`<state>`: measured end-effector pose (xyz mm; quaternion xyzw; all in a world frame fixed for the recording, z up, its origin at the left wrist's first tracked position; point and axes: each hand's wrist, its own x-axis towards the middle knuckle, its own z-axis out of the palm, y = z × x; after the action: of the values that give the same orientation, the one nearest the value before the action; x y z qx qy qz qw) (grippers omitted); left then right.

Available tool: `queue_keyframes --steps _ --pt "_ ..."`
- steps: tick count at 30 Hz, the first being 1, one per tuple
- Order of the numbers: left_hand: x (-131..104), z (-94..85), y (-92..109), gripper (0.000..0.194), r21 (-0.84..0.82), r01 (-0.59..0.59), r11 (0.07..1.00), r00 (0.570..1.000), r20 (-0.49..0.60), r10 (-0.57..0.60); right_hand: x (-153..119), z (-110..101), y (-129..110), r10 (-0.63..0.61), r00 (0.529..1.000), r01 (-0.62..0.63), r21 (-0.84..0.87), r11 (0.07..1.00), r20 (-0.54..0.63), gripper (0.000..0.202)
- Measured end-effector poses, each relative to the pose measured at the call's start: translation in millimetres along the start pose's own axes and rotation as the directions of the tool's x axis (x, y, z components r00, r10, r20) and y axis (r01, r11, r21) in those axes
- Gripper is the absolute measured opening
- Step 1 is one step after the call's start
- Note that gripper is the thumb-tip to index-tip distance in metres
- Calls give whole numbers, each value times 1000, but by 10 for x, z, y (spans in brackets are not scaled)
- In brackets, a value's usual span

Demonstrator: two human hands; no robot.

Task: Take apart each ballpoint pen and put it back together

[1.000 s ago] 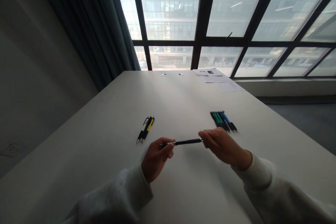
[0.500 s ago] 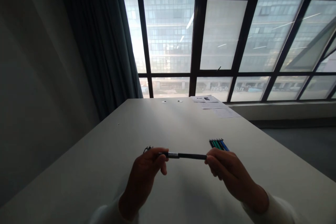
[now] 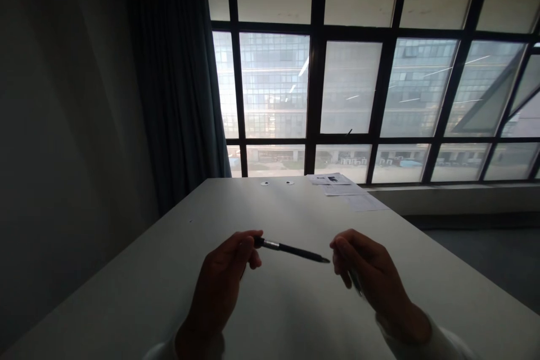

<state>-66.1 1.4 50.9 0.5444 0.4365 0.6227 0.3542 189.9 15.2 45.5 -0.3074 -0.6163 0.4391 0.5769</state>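
Note:
My left hand (image 3: pixel 225 270) holds a black pen (image 3: pixel 295 250) by its rear end, between thumb and fingers. The pen has a silvery band near that hand, and its tapered tip points right and slightly down. Just beyond the tip, apart from it, is my right hand (image 3: pixel 367 264), its thumb and fingertips pinched together. Whatever the pinch may hold is hidden. Behind the right hand, a small part of the green pens (image 3: pixel 356 283) on the table shows; most of them are covered.
Both hands are above a white table (image 3: pixel 270 208). Sheets of paper (image 3: pixel 337 185) lie at its far right corner, and two small white discs (image 3: pixel 289 183) near the far edge. A dark curtain (image 3: pixel 181 95) hangs at the left, beside a large framed window (image 3: pixel 274 84).
My right hand has come off the pen's right end, uncovering a tapered tip. The pen now slants down to the right. The view has tilted upward, and the hands cover more of the pens on the table.

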Motion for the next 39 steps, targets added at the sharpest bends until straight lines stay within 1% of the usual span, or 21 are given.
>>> queue_keyframes --steps 3,6,8,13,16,19,22,28,32,35,39 --pt "-10 12 11 47 -35 29 999 998 -46 -30 -41 -9 -60 14 1000 -14 -24 1000 -8 25" --pt "-5 53 5 46 -131 42 991 994 -92 -55 -66 -20 -96 4 1000 -6 -102 995 -19 22" --pt "9 75 0 44 -207 49 977 990 -118 -74 -75 -29 -99 6 1000 -6 -129 992 -5 21" --pt "36 95 2 37 -385 54 921 986 -124 -110 -99 -17 -100 14 998 -3 -150 989 68 18" --pt "19 95 19 35 -411 61 910 987 -112 -117 -108 4 -119 0 999 6 -141 990 47 14" --pt "-9 96 44 35 -400 55 915 988 -113 -109 -109 12 -126 -12 1000 11 -109 994 -6 14" --pt "-27 95 62 34 -355 29 935 988 -130 -80 -109 8 -124 -5 999 2 -90 996 -36 15" --pt "-45 100 73 36 -207 -30 978 982 -187 -10 -124 2 -171 -21 999 19 -84 996 -24 19" --pt "-68 120 110 31 -129 -80 988 975 -215 50 -127 1 -195 -36 999 34 -88 996 -19 19" --pt "-91 132 141 27 -73 -119 990 968 -231 99 -119 -4 -191 -35 999 31 -97 995 -39 17" --pt "-100 120 135 25 -89 -122 989 970 -222 100 -114 -13 -193 -25 998 20 -110 994 -51 17"
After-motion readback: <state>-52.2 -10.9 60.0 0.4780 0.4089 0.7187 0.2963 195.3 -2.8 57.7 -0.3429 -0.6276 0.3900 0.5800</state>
